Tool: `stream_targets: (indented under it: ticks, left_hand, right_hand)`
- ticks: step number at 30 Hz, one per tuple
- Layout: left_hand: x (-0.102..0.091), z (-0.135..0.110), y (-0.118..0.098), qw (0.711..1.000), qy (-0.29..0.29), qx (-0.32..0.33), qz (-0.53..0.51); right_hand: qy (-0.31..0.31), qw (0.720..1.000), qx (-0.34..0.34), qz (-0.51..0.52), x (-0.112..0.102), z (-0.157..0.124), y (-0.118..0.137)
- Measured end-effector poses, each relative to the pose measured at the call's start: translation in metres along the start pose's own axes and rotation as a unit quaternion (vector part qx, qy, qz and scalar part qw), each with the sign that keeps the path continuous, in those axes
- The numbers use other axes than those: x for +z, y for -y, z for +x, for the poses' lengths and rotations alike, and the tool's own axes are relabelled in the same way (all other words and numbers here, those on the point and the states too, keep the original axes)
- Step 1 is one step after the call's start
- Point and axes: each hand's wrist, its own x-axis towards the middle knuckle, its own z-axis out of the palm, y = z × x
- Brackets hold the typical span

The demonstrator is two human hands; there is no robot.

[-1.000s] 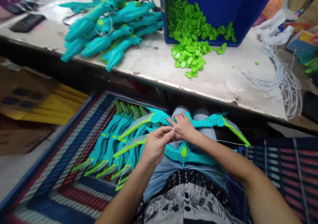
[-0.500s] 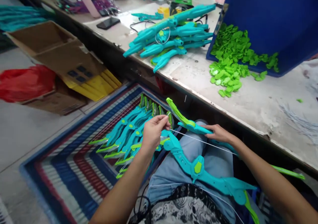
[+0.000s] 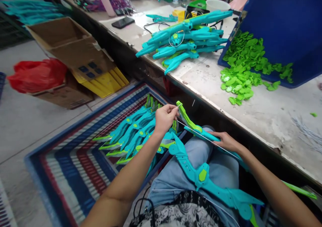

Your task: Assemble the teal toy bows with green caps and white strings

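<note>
My left hand [image 3: 166, 119] pinches the end of a white string [image 3: 197, 134] right at the tip of a toy bow's green limb [image 3: 186, 119]. My right hand [image 3: 225, 141] is wrapped round the teal part of that same bow, and the string runs taut alongside it towards the right forearm. Across my lap lies a second teal toy bow [image 3: 211, 183] with a green centre piece. Several strung bows [image 3: 134, 124] rest side by side to the left of my knees.
A striped cloth [image 3: 83, 153] lines the blue-edged bin under those bows. On the workbench [image 3: 186, 74] sit piled teal bows [image 3: 181, 35], a phone [image 3: 123, 22] and a tipped blue bin [image 3: 284, 25] spilling green pieces [image 3: 238, 86]. Cardboard boxes [image 3: 67, 49] stand at left.
My left hand has brought the string end up to the green limb's tip; before, it was apart from it, to the left. The view has shifted slightly left.
</note>
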Motion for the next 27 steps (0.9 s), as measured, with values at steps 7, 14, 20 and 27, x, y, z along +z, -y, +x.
stream_targets:
  ticks: [7, 14, 20, 27]
  left_hand:
    - [0.004, -0.002, -0.001, 1.0, 0.013, 0.009, -0.012]
    - [0.002, 0.007, -0.006, 0.99, 0.084, -0.037, -0.106]
    - [-0.004, 0.004, -0.009, 0.984, 0.112, -0.064, -0.12]
    - [-0.008, -0.004, -0.01, 0.984, 0.115, -0.074, -0.118]
  right_hand:
    - [0.0, 1.0, -0.002, 0.007, 0.001, -0.001, 0.001]
    - [0.021, 0.999, -0.007, -0.032, 0.004, -0.011, 0.003]
    - [-0.195, 0.969, -0.128, -0.086, -0.007, 0.019, 0.061]
    - [-0.201, 0.946, -0.243, 0.071, -0.017, 0.11, 0.133]
